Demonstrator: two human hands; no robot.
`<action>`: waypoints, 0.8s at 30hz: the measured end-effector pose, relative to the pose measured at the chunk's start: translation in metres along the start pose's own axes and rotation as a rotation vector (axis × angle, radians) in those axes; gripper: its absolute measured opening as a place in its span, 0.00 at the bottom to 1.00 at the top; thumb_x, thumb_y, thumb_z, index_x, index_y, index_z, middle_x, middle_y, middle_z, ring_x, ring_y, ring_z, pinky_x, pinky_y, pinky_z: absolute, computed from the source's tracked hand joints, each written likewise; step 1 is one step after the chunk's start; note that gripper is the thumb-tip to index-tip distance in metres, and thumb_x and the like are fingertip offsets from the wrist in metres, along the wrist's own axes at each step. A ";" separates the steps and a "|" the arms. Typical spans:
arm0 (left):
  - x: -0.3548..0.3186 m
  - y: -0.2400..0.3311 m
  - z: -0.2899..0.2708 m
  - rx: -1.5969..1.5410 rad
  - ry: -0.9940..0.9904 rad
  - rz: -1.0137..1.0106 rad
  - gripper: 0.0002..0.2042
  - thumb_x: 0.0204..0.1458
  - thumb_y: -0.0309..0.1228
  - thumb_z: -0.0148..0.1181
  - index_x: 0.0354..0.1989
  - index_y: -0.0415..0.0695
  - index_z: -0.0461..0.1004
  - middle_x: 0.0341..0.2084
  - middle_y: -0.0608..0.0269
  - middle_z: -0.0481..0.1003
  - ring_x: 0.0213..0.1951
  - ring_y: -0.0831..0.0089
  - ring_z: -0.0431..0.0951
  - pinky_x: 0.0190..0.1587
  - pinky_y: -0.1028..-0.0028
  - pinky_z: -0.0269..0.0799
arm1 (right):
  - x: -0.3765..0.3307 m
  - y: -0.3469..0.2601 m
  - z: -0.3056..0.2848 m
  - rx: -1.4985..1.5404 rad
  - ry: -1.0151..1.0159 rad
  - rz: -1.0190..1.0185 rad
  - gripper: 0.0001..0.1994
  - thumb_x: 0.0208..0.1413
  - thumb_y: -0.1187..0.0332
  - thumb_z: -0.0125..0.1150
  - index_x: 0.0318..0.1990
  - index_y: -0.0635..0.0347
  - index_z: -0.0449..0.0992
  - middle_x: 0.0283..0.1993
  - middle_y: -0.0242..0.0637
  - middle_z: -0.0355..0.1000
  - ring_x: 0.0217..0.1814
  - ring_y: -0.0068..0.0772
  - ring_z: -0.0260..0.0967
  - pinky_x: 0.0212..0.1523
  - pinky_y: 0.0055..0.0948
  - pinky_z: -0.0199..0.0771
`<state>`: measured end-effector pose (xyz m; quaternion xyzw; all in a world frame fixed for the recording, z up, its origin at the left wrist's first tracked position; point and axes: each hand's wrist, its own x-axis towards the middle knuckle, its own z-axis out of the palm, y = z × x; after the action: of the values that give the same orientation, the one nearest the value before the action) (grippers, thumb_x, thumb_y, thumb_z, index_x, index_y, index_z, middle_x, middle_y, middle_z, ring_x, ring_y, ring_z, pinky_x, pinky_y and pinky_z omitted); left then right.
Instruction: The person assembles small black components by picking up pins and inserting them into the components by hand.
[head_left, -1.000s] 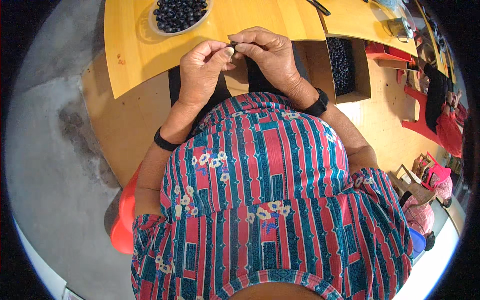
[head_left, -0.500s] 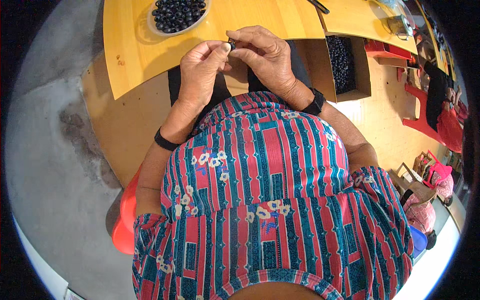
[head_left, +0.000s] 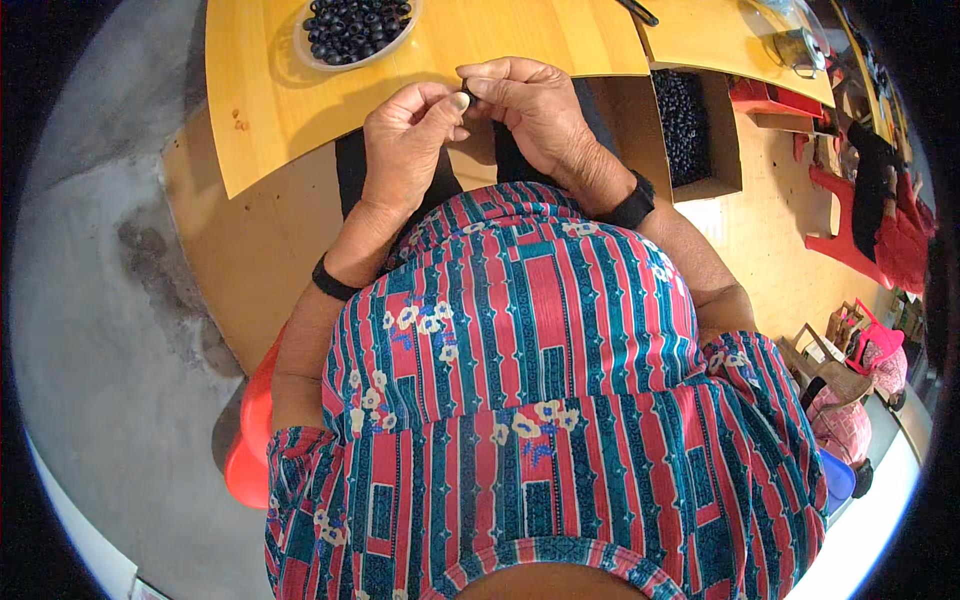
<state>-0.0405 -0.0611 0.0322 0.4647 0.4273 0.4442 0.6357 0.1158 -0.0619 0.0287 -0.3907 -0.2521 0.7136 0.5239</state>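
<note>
Above the near edge of the yellow table, both hands meet around a small black round piece (head_left: 468, 91). My left hand (head_left: 408, 138) pinches it between thumb and forefinger. From the other side, the thumb and fingertips of my right hand (head_left: 538, 112) close on the same piece. Most of it is covered by the fingertips, so its exact kind is unclear. Beyond my left hand, a clear plastic bowl (head_left: 342, 68) holds many black ring-like pieces (head_left: 358, 30) with holes in them.
The yellow table (head_left: 270, 120) spans the top. Right of my legs stands a cardboard box (head_left: 727, 150) of small black pieces. A dark tool handle (head_left: 640, 12) lies at the far edge. I sit on a red chair (head_left: 255, 440); another person (head_left: 895, 230) sits at far right.
The right hand's fingers have shifted slightly and now pinch more closely on the black piece. Both hands have moved a little. The person at far right has changed arm position.
</note>
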 end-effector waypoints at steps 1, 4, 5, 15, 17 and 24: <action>0.000 -0.001 0.000 -0.001 0.000 0.000 0.08 0.52 0.29 0.61 0.32 0.36 0.74 0.22 0.68 0.72 0.24 0.84 0.70 0.29 0.81 0.73 | 0.001 0.001 -0.002 -0.001 0.000 0.001 0.07 0.53 0.75 0.58 0.39 0.66 0.77 0.34 0.36 0.75 0.32 0.23 0.72 0.35 0.21 0.75; 0.000 -0.001 -0.001 0.083 0.007 0.052 0.09 0.51 0.29 0.61 0.33 0.35 0.73 0.22 0.68 0.73 0.24 0.83 0.71 0.29 0.81 0.73 | 0.002 0.002 -0.005 0.064 -0.022 0.010 0.07 0.53 0.75 0.58 0.39 0.67 0.76 0.34 0.36 0.75 0.31 0.24 0.72 0.36 0.23 0.76; 0.000 0.000 -0.001 0.115 0.013 0.049 0.08 0.52 0.29 0.60 0.33 0.37 0.74 0.24 0.69 0.73 0.25 0.83 0.71 0.30 0.82 0.71 | 0.002 0.001 -0.005 0.062 -0.021 0.016 0.07 0.53 0.75 0.58 0.39 0.67 0.76 0.34 0.36 0.75 0.31 0.24 0.72 0.36 0.23 0.76; 0.000 0.003 -0.001 0.038 0.012 0.020 0.08 0.53 0.29 0.60 0.34 0.36 0.74 0.25 0.65 0.75 0.27 0.82 0.74 0.31 0.81 0.73 | -0.004 -0.002 0.006 -0.146 0.058 -0.074 0.05 0.52 0.76 0.58 0.36 0.65 0.78 0.34 0.36 0.75 0.34 0.22 0.72 0.37 0.21 0.75; 0.002 0.003 0.001 -0.002 0.008 0.020 0.07 0.53 0.28 0.59 0.34 0.36 0.74 0.26 0.65 0.75 0.28 0.82 0.73 0.31 0.81 0.74 | -0.002 0.002 0.000 -0.227 0.032 -0.160 0.06 0.52 0.77 0.58 0.37 0.65 0.78 0.34 0.35 0.75 0.35 0.21 0.72 0.37 0.20 0.75; 0.000 0.004 0.000 -0.047 -0.011 -0.003 0.08 0.54 0.32 0.59 0.35 0.39 0.74 0.23 0.71 0.71 0.26 0.84 0.70 0.31 0.84 0.69 | -0.003 0.000 0.002 -0.631 -0.016 -0.565 0.07 0.50 0.79 0.59 0.37 0.65 0.79 0.34 0.34 0.73 0.35 0.21 0.72 0.37 0.19 0.74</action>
<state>-0.0417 -0.0605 0.0365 0.4514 0.4138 0.4505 0.6496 0.1149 -0.0646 0.0307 -0.4419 -0.5597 0.4328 0.5515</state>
